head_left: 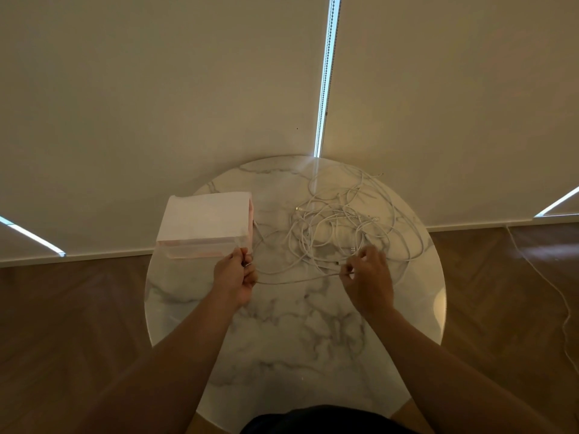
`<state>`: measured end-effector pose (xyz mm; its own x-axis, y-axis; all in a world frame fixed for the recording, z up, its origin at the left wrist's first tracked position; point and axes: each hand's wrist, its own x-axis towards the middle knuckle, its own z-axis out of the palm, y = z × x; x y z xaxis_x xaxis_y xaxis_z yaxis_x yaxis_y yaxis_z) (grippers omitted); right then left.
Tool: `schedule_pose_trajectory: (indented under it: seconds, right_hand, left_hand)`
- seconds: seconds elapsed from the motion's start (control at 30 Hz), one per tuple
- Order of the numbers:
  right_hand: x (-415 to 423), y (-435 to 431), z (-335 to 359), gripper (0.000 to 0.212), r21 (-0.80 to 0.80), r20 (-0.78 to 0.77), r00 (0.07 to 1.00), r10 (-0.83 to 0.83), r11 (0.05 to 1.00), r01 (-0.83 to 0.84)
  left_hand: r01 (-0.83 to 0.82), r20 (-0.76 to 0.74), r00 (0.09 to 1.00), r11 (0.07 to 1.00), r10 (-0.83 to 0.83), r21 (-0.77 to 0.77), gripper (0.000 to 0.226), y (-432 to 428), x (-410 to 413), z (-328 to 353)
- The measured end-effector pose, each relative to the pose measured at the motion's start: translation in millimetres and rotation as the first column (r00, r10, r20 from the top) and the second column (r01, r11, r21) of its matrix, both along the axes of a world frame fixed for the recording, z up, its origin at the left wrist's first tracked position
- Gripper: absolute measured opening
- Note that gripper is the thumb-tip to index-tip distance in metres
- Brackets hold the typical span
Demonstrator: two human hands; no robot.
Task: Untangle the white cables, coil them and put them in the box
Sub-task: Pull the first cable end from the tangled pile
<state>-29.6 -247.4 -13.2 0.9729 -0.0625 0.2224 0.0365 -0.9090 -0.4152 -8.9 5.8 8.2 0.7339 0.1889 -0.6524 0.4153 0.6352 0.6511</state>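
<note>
A tangle of white cables (341,227) lies on the far right part of a round marble table (294,333). A pale pink box (203,220) stands at the table's left edge, beyond my left hand. My left hand (236,278) grips one end of a cable just in front of the box's near right corner. My right hand (368,278) pinches the same cable at the near edge of the tangle. Between the two hands a stretch of cable (297,279) runs low over the table.
The table stands against closed beige blinds (188,89). Wooden floor (62,324) lies on both sides. Another white cable (560,302) trails across the floor at the right.
</note>
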Motion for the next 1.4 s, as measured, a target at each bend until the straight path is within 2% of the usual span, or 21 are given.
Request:
schedule_pose_trajectory:
  seconds: [0.03,0.1,0.17,0.2,0.27,0.33,0.37,0.4,0.43,0.47,0.5,0.53,0.6,0.73,0.77,0.93,1.03,1.13,1.23,1.3,1.4]
  right_hand:
    - [0.5,-1.6,-0.6,0.008,0.119,-0.046,0.996,-0.078,0.989,0.083]
    - [3.7,-3.1,0.8,0.008,0.398,-0.288,0.950,-0.123,0.887,0.236]
    - [1.4,-1.5,3.5,0.008,0.588,-0.509,0.861,-0.001,0.730,0.349]
    - [-1.3,-1.4,3.3,0.009,0.601,-0.542,0.839,0.038,0.715,0.356]
    - [-6.5,-6.5,-8.5,0.007,0.485,-0.539,0.842,0.023,0.826,0.288]
    - [-13.3,-10.7,-14.9,0.010,0.447,-0.606,0.795,-0.026,0.815,0.367]
    - [-14.7,-12.8,-13.7,0.015,0.558,-0.652,0.759,-0.006,0.673,0.485]
    - [-14.2,-13.2,-7.9,0.021,0.670,-0.693,0.719,0.051,0.414,0.616]
    - [-13.4,-15.3,-2.6,0.022,0.713,-0.700,0.702,0.133,0.068,0.698]
    - [-11.8,-17.4,7.0,0.020,0.686,-0.666,0.730,0.156,-0.257,0.681]
    - [-6.2,-19.6,14.5,0.016,0.645,-0.638,0.760,0.122,-0.454,0.614]
    - [-0.4,-19.5,24.4,0.013,0.628,-0.631,0.771,0.089,-0.524,0.575]
    - [8.0,-19.7,31.1,0.026,0.623,-0.636,0.764,0.106,-0.514,0.590]
    - [9.7,-15.5,23.7,0.021,0.728,-0.637,0.753,0.162,-0.195,0.658]
    - [7.7,-15.3,23.2,0.024,0.757,-0.612,0.772,0.171,-0.157,0.634]
    - [-4.1,-20.7,45.7,0.035,0.862,-0.327,0.859,0.395,-0.247,0.442]
    - [-8.2,-25.0,57.0,0.029,0.920,-0.215,0.813,0.540,-0.167,0.355]
    - [-9.9,-21.8,51.7,0.020,0.912,-0.371,0.778,0.507,0.040,0.409]
    - [-8.0,-16.7,37.0,0.032,0.863,-0.505,0.824,0.258,0.190,0.469]
    - [-7.8,-16.0,37.6,0.033,0.901,-0.426,0.879,0.215,0.193,0.389]
    - [-9.5,-13.3,62.9,0.027,0.976,-0.218,0.891,0.399,0.102,0.193]
  left_hand:
    - [0.009,-0.009,1.000,1.000,-0.009,-0.001,0.031,0.5,-1.6,-1.2]
    - [0.031,-0.018,0.999,1.000,-0.031,-0.001,0.030,0.0,-3.5,-3.1]
    - [0.046,-0.017,0.999,0.999,-0.046,0.006,0.029,-2.1,-4.1,-5.9]
    - [0.048,-0.013,0.999,0.999,-0.047,0.012,0.028,-3.4,-4.2,-7.2]
    - [0.036,-0.004,0.999,0.999,-0.036,0.023,0.029,-3.4,-4.0,-8.0]
    - [0.007,0.003,1.000,0.999,-0.007,0.033,0.029,0.1,-3.1,-8.8]
    - [-0.004,0.003,1.000,0.999,0.003,0.039,0.029,2.5,-2.5,-9.0]
    - [-0.009,0.000,1.000,0.999,0.009,0.050,0.029,4.6,-2.0,-8.9]
    - [-0.010,-0.006,1.000,0.998,0.011,0.063,0.029,6.5,-1.8,-8.9]
    - [-0.011,-0.012,1.000,0.997,0.012,0.071,0.029,7.6,-1.9,-9.2]
    - [-0.011,-0.017,1.000,0.998,0.012,0.067,0.029,8.0,-2.5,-9.2]
    - [-0.011,-0.020,1.000,0.998,0.012,0.055,0.029,7.4,-3.5,-9.0]
    - [0.002,-0.022,1.000,0.999,-0.001,0.039,0.029,4.5,-5.0,-8.6]
    - [0.006,-0.010,1.000,0.998,-0.006,0.058,0.028,2.2,-2.8,-7.8]
    - [-0.013,-0.006,1.000,0.998,0.013,0.069,0.028,5.2,-1.8,-8.2]
    - [-0.091,-0.009,0.996,0.989,0.093,0.114,0.029,28.6,2.2,-11.1]
    - [-0.109,-0.003,0.994,0.986,0.110,0.127,0.028,34.5,4.0,-9.8]
    - [-0.095,-0.003,0.995,0.986,0.096,0.136,0.027,32.2,3.7,-10.7]
    - [-0.049,0.000,0.999,0.989,0.050,0.138,0.025,26.4,1.8,-12.3]
    - [-0.024,0.010,1.000,0.989,0.023,0.146,0.025,23.9,0.5,-12.3]
    - [-0.010,0.010,1.000,0.984,0.009,0.180,0.026,25.2,-0.3,-11.9]
